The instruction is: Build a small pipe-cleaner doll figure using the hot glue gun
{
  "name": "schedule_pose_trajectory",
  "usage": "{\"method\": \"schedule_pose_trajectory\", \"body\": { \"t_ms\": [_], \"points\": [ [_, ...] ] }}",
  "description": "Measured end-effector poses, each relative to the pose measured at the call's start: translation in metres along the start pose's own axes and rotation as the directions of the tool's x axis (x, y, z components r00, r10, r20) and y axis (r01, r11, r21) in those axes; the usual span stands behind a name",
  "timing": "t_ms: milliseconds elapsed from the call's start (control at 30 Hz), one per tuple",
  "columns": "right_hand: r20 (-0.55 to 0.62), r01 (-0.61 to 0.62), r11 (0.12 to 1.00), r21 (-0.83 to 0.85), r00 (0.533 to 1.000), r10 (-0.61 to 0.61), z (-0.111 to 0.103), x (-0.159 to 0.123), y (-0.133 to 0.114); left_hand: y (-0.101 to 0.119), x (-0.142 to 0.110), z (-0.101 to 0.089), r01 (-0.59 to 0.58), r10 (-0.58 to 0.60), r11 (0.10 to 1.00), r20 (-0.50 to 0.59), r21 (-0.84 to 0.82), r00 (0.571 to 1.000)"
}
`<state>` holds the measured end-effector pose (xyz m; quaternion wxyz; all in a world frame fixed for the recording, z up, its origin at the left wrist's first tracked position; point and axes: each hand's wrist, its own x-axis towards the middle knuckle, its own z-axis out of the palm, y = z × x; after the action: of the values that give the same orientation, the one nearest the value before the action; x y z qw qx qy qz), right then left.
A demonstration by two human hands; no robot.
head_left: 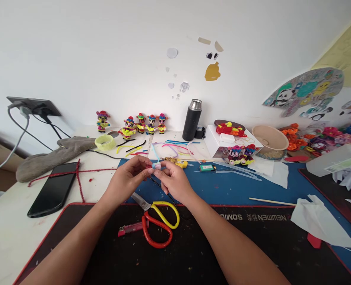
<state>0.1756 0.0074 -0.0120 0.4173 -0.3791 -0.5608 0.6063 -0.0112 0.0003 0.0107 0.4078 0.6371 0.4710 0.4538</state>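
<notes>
My left hand (127,177) and my right hand (173,180) meet above the table, fingers pinched together on a small craft piece (155,166) with red, pink and light blue parts. Each hand grips one end of it. Just below my hands lie scissors (159,221) with one red and one yellow handle, on a black desk mat (74,245). A pink utility knife (130,228) rests left of the scissors.
A black phone (53,189) and a red cord (79,178) lie at left. Several pipe-cleaner figurines (145,123) stand by the wall, with loose pipe cleaners (169,147), a black flask (192,120), a white box (219,144), a beige bowl (268,139) and paper scraps (317,221).
</notes>
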Motion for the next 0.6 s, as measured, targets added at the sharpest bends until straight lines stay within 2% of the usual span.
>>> {"method": "schedule_pose_trajectory", "body": {
  "t_ms": [133,367,467,600],
  "points": [
    [-0.018,-0.004,1.0,0.003,1.0,0.004,0.001,0.0,0.0,-0.001,-0.001,-0.002,-0.085,0.09,0.984,-0.025,0.156,0.996],
    [-0.011,-0.015,0.999,0.035,1.0,0.015,0.003,0.0,0.0,0.009,-0.003,-0.013,-0.252,0.214,0.93,0.162,0.268,0.963],
    [-0.009,-0.007,1.0,0.029,1.0,0.007,0.002,0.0,0.001,0.011,-0.001,-0.015,-0.258,0.216,0.918,0.166,0.3,0.962],
    [-0.002,-0.016,1.0,0.005,1.0,0.016,0.002,-0.001,0.001,0.011,-0.001,-0.012,-0.212,0.186,0.923,0.112,0.32,0.976]
  ]
}}
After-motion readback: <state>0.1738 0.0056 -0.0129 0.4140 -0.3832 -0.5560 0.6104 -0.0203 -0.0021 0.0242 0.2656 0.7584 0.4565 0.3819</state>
